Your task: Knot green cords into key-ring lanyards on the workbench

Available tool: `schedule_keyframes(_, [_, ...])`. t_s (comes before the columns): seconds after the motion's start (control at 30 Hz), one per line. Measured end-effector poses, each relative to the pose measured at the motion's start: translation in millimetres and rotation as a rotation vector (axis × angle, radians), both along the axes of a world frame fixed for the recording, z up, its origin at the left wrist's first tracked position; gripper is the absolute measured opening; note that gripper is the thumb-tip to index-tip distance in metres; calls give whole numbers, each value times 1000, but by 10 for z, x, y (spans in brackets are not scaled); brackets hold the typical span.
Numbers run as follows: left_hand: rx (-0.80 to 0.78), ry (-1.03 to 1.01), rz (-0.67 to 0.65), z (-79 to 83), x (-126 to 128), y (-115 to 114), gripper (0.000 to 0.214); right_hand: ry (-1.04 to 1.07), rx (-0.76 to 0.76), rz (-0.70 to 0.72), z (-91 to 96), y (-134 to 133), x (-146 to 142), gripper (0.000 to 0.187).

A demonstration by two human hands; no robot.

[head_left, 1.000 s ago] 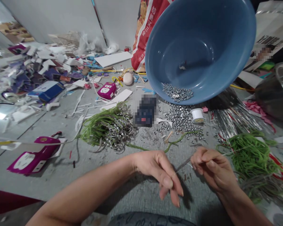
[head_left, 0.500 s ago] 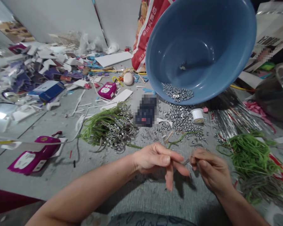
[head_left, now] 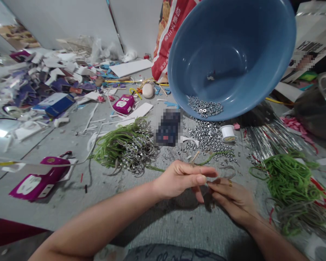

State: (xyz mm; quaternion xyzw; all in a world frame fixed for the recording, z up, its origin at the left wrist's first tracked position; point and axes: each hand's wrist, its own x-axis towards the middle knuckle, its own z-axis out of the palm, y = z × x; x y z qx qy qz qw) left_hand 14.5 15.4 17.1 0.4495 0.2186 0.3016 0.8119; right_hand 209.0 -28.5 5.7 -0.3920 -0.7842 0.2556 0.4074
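Above the grey table, my left hand (head_left: 180,180) reaches in from the left, its thumb and fingers stretched to the right and closing on a thin grey cord. My right hand (head_left: 235,197) meets it fingertip to fingertip, pinching the same cord, which is mostly hidden between the fingers. A loop of grey cord (head_left: 230,167) shows just behind my right hand. A green cord (head_left: 213,156) lies beyond the hands. Many small metal nuts (head_left: 208,139) are scattered behind it. To the left sits a bundle of green cords (head_left: 111,143) with metal rings and nuts.
A tilted blue basin (head_left: 233,79) with nuts in it leans at the back. A white spool (head_left: 228,133) stands below it. Loose green cords (head_left: 290,177) lie at the right. Purple power strips (head_left: 39,177), a blurred dark object (head_left: 168,127) and scraps (head_left: 57,74) occupy the left and centre.
My right hand has moved left and its fingers now meet those of my left hand. The left hand's fingers, spread before, have drawn closer together.
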Motion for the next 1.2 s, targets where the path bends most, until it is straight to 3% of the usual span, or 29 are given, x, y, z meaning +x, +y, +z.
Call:
schedule_keyframes(0.17, [517, 395, 52, -13, 32, -20, 34, -100, 141, 7, 18, 4, -21, 20])
schedule_keyframes(0.27, [665, 490, 6, -40, 32, -2, 30, -81, 179, -47, 32, -2, -13, 14])
schedule_keyframes(0.6, [719, 576, -259, 18, -9, 53, 32, 77, 157, -41, 43, -36, 10, 12])
schedule_keyframes(0.9, [854, 563, -402, 17, -2, 38, 20, 114, 54, -15, -3, -47, 5, 10])
schedule_keyframes(1.2, [587, 474, -554, 17, -16, 27, 22, 155, -17, 57, 3, -50, -13, 9])
